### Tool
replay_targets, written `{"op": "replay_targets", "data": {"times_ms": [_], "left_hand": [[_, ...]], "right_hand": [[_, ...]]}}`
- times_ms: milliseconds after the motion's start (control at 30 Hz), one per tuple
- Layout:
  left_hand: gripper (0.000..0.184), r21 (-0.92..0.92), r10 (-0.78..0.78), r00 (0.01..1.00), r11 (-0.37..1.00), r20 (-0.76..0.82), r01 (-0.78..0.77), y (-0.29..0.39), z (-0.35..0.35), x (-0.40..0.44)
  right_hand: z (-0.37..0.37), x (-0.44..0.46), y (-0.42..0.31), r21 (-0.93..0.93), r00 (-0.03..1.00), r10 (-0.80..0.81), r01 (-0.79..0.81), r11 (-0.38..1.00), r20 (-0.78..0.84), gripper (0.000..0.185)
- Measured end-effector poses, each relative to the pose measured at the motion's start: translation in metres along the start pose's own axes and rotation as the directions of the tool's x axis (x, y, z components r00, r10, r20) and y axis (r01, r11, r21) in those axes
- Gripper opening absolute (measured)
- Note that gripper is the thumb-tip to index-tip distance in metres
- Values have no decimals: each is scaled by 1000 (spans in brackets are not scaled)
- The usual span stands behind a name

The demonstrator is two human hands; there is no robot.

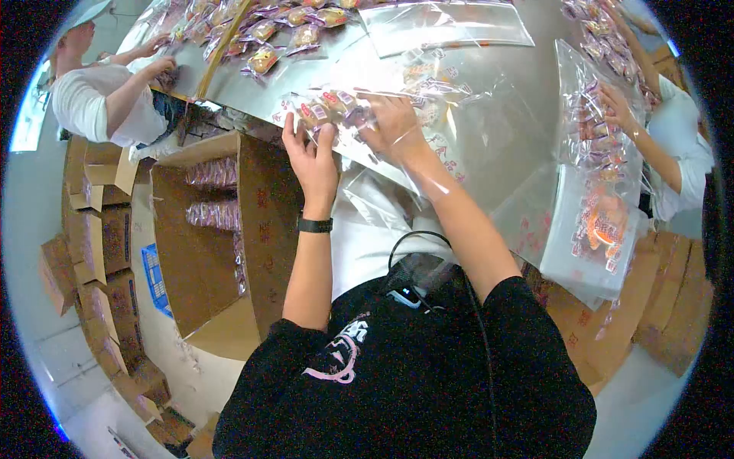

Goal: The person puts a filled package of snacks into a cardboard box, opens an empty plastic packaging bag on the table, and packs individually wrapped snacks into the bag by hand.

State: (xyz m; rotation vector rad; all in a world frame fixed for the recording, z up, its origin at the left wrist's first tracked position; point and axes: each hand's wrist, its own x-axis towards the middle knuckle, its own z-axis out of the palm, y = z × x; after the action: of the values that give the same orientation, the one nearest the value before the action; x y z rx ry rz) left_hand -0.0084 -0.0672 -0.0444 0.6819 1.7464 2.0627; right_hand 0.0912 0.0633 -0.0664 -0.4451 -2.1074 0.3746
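A short row of individually wrapped pastries (315, 113) lies between my two hands at the near edge of the metal table. My left hand (312, 162), with a dark band on its wrist, grips the row from the near left, thumb and index finger around the packets. At the row's right end my right hand (395, 131) curls its fingers against the packets; some fingertips are hidden. Clear plastic from a printed bag (451, 115) covers part of my right hand and forearm and spreads over the table to the right.
More wrapped pastries (304, 37) lie across the table's far side, near a flat clear bag (447, 27). Printed bags (600, 229) are stacked at right. An open carton (267, 206) holding packets stands below left. Co-workers handle packets at left (115, 99) and right (677, 145).
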Motion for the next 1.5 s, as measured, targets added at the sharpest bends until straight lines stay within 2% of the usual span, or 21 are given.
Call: {"op": "replay_targets", "data": {"times_ms": [33, 67, 167, 200, 300, 400, 500, 567, 667, 700, 767, 867, 967, 1000, 1033, 1100, 1167, 1233, 1333, 1433, 1500], "left_hand": [[74, 13, 38, 999, 999, 2, -38, -8, -4, 2], [71, 28, 73, 997, 997, 3, -73, -19, -10, 4], [63, 174, 107, 994, 979, 4, -106, -23, -21, -4], [60, 238, 107, 994, 966, 4, -105, -20, -22, -8], [54, 172, 122, 989, 976, 89, -136, -23, -23, -16], [50, 175, 185, 983, 968, -7, -181, -28, -25, -22], [32, 237, 210, 968, 956, -141, -172, -28, -37, -39], [22, 308, 188, 966, 943, -176, -127, -31, -50, -59], [18, 501, 109, 994, 860, 0, -94, -39, -73, -92], [19, 650, 97, 987, 743, 130, -159, -40, -79, -102], [22, 690, -10, 945, 686, 327, -231, -49, -87, -123], [29, 739, -30, 907, 592, 420, -323, -51, -90, -123], [44, 776, -144, 907, 581, 397, -247, -55, -79, -113], [63, 815, -257, 888, 546, 382, -193, -57, -76, -110], [68, 827, -266, 881, 522, 392, -211, -61, -73, -106], [77, 845, -294, 862, 477, 412, -241, -73, -67, -104], [85, 870, -344, 843, 423, 413, -254, -72, -57, -98], [91, 901, -397, 827, 342, 397, -268, -75, -47, -94], [103, 938, -499, 795, 221, 345, -268, -85, -33, -85], [110, 952, -529, 791, 184, 307, -246, -98, -21, -74], [115, 955, -544, 785, 143, 296, -261, -113, -17, -66]], "right_hand": [[1, -1, 0, 16, 1000, -8, 9, 1000, -19, 30], [0, -4, 1, 37, 990, 92, -97, 995, 106, 39], [3, -5, 7, 66, 957, 225, -240, 968, 185, 38], [3, -5, 7, 135, 967, 205, -225, 965, 151, 37], [7, -6, 11, 131, 992, 70, -84, 988, 106, 37], [-6, 4, 2, 169, 982, 82, -111, 979, 167, 35], [-9, 0, 1, 272, 930, 313, -357, 894, 191, 32], [-13, -2, 5, 213, 907, 360, -404, 890, 219, 28], [-23, -9, 19, 43, 964, 187, -198, 979, 187, 31], [-28, -14, 21, -31, 967, 157, -154, 988, 202, 32], [-48, -14, 13, -178, 967, 94, -52, 983, 238, 34], [-68, -29, 16, -372, 920, 194, -57, 927, 342, 39], [-102, -45, 6, -448, 887, 291, -110, 887, 358, 44], [-114, -54, 5, -480, 880, 326, -133, 867, 345, 43], [-128, -63, 3, -514, 872, 363, -157, 843, 329, 43], [-165, -78, -2, -465, 846, 433, -262, 846, 311, 41], [-198, -106, -1, -487, 848, 493, -353, 799, 193, 35], [-226, -130, -1, -442, 801, 598, -535, 720, 4, 26], [-249, -147, 14, -210, 696, 634, -712, 670, -337, 29], [-245, -120, 24, -73, 679, 642, -705, 706, -356, 37], [-229, -85, 29, -75, 761, 614, -639, 766, -211, 46]]}}
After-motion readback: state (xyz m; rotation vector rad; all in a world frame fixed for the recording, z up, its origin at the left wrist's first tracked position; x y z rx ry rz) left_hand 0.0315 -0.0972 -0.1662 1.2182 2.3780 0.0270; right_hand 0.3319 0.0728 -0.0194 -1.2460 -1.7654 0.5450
